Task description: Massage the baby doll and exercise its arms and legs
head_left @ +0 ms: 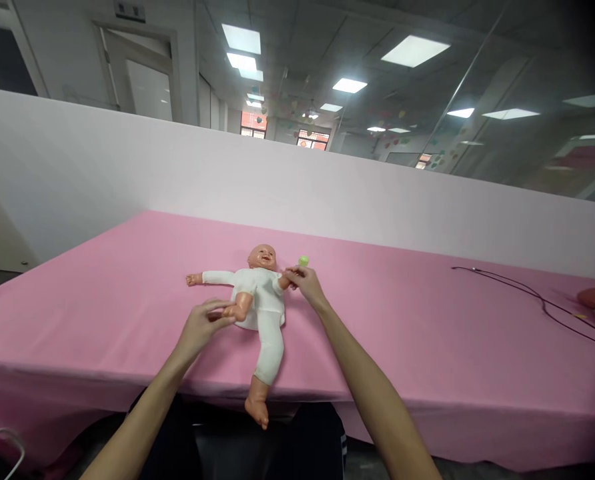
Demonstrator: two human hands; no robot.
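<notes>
Holding the doll, left hand with grip loosely closed around a foot, right hand pinching an arm.

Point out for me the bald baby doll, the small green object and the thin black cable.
Bald baby doll (272, 301): head view, on its white cloth belly.
Small green object (303, 261): head view, its top.
Thin black cable (510, 281): head view, along its length.

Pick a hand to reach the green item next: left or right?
Right, I'd say. The right hand is at one hand of the doll, close to the green item. The left hand is at a foot, farther off, across the doll's body. Right likely must release first.
</notes>
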